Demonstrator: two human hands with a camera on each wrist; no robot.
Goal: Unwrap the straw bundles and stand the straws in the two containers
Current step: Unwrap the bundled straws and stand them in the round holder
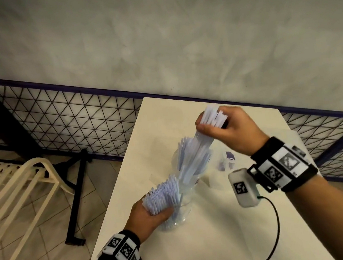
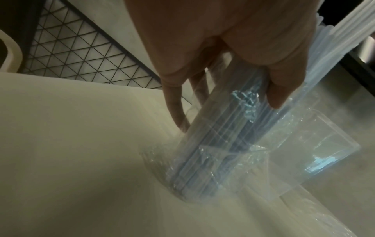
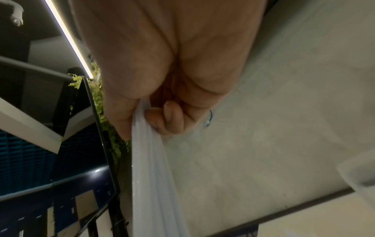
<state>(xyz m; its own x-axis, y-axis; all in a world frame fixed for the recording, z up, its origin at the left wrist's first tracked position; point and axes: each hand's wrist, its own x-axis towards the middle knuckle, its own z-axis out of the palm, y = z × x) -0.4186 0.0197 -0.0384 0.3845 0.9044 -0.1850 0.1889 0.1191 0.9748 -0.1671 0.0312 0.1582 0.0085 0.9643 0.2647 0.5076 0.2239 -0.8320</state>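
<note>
Fingers lower straws into the far container.

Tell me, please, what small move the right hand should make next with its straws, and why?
Probably lower them. The right hand grips a bunch of straws by its top, tilted, its lower ends at the far container. The left hand already holds the other bunch in the near container.
</note>
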